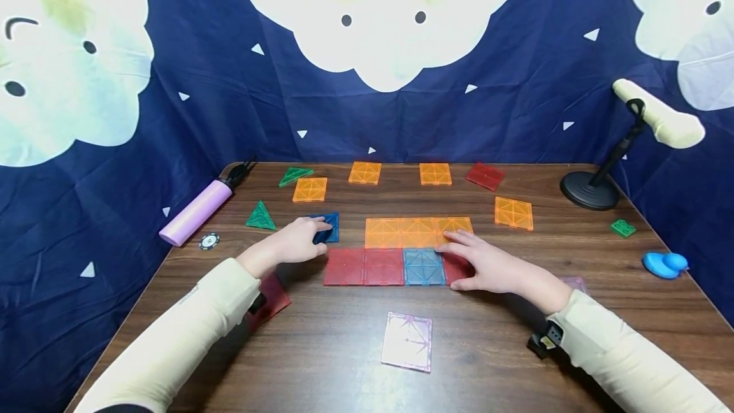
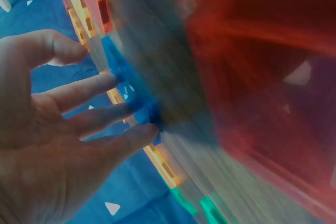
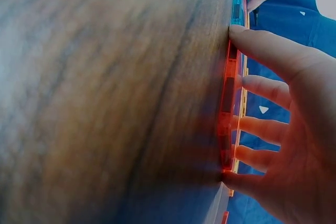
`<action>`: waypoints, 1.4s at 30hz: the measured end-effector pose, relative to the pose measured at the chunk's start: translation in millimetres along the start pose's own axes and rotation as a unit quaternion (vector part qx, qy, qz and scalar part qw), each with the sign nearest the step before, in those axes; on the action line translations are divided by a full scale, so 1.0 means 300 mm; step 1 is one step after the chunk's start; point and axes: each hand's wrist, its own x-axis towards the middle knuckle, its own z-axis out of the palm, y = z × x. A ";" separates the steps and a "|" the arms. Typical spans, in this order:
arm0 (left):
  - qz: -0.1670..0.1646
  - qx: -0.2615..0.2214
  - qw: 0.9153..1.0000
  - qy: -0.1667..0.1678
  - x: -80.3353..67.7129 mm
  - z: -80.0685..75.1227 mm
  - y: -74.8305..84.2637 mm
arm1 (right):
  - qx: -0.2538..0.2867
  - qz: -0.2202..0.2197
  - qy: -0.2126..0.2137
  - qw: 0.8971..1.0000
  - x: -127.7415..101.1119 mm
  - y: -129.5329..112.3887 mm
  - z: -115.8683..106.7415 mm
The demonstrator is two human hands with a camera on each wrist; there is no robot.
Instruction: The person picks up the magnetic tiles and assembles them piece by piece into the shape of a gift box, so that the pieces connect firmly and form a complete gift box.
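Observation:
In the head view, my left hand (image 1: 298,241) rests its fingertips on a dark blue square magnetic tile (image 1: 334,227), left of the orange row. The left wrist view has these fingers extended onto the blue tile (image 2: 128,90), thumb apart from it. My right hand (image 1: 487,263) spreads over a red tile (image 1: 455,271) at the right end of the front row. In the right wrist view, the thumb touches this red tile (image 3: 227,98) near its joint with a light blue tile (image 1: 424,266). Two red tiles (image 1: 364,266) continue that row leftward, and three orange tiles (image 1: 401,232) line up behind.
Loose orange tiles (image 1: 364,173), green triangles (image 1: 260,215) and a red tile (image 1: 484,176) lie behind. A clear purple tile (image 1: 407,341) is in front; another red tile (image 1: 275,298) lies under my left forearm. A microphone stand (image 1: 590,190) and blue duck (image 1: 665,264) stand right.

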 end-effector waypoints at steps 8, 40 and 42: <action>0.009 0.017 0.999 -0.025 0.044 0.003 0.061 | -0.004 0.011 -0.005 1.000 0.004 0.004 -0.006; 0.090 0.041 0.994 -0.038 0.021 0.113 0.221 | -0.034 -0.001 -0.032 0.999 0.085 0.017 -0.088; 0.087 0.048 0.994 -0.036 0.026 0.114 0.231 | -0.033 0.006 -0.025 0.999 0.119 0.031 -0.113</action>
